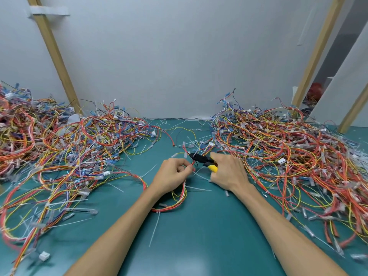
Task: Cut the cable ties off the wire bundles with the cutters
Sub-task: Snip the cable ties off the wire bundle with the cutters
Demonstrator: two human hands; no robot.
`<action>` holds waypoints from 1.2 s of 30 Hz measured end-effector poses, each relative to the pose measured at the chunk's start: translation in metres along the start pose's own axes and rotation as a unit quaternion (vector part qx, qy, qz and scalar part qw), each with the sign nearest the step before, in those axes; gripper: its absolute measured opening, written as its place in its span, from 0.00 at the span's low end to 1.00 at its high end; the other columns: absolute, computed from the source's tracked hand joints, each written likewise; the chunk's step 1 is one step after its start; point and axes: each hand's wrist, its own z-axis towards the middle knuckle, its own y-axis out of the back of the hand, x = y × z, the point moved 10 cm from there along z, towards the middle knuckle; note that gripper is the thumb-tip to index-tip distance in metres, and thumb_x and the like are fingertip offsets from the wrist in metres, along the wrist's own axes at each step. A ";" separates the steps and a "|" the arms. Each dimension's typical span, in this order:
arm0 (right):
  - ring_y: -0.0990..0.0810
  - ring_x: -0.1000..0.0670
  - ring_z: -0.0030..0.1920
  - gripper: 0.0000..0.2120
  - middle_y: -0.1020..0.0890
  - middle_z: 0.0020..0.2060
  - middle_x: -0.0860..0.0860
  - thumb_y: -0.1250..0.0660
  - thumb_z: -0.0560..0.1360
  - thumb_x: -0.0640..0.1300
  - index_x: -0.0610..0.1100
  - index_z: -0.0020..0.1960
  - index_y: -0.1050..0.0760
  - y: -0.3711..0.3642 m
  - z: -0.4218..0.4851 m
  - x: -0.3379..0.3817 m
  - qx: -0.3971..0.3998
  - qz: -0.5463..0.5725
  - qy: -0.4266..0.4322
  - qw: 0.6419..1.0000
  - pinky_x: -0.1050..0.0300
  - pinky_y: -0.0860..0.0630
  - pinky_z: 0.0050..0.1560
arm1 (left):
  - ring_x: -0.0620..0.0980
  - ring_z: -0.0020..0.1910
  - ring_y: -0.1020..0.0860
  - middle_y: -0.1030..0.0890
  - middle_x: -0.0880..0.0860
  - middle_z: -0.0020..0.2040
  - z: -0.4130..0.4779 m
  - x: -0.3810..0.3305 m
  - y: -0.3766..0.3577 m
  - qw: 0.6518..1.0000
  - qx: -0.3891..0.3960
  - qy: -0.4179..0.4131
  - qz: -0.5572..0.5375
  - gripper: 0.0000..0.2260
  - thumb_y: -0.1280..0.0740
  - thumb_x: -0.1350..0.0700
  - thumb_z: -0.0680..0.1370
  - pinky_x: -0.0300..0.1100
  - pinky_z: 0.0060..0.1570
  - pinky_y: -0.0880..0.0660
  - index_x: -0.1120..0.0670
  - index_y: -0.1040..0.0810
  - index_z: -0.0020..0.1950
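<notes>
My left hand (172, 175) pinches a small bundle of red, yellow and white wires (175, 204) that loops down onto the green table toward me. A white cable tie (156, 226) hangs from the loop's lower bend. My right hand (229, 173) grips the cutters (203, 159), which have yellow handles and black jaws. The jaws point left and sit at the wires just above my left fingertips. Whether a tie lies between the jaws is too small to tell.
A large heap of tangled wire bundles (59, 148) covers the table's left side, and another heap (288, 154) covers the right. Loose cut ties (197, 188) lie scattered on the green tabletop (199, 246). A grey wall with slanted wooden battens (55, 56) stands behind.
</notes>
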 end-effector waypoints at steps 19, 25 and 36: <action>0.29 0.46 0.32 0.08 0.32 0.27 0.55 0.34 0.65 0.46 0.50 0.37 0.34 -0.001 0.002 0.001 0.012 0.016 0.012 1.000 0.57 0.40 0.30 | 0.44 0.61 0.28 0.23 0.44 0.58 -0.009 -0.026 0.042 0.951 -0.173 -0.176 0.186 0.11 0.38 0.53 0.79 0.40 0.58 0.38 0.48 0.24 0.60; 0.31 0.46 0.30 0.09 0.33 0.26 0.54 0.40 0.62 0.48 0.51 0.33 0.41 0.001 -0.001 0.004 0.023 0.041 0.014 0.999 0.58 0.41 0.29 | 0.45 0.47 0.29 0.24 0.41 0.40 0.002 -0.002 0.013 0.988 -0.021 -0.090 0.125 0.09 0.42 0.60 0.82 0.44 0.49 0.35 0.52 0.22 0.50; 0.30 0.45 0.32 0.08 0.32 0.28 0.54 0.40 0.60 0.46 0.50 0.37 0.37 -0.001 0.000 0.006 0.019 0.053 0.020 0.998 0.57 0.41 0.29 | 0.45 0.31 0.29 0.26 0.46 0.29 0.001 0.001 0.000 0.994 0.055 -0.026 -0.090 0.15 0.46 0.58 0.85 0.36 0.34 0.34 0.52 0.21 0.46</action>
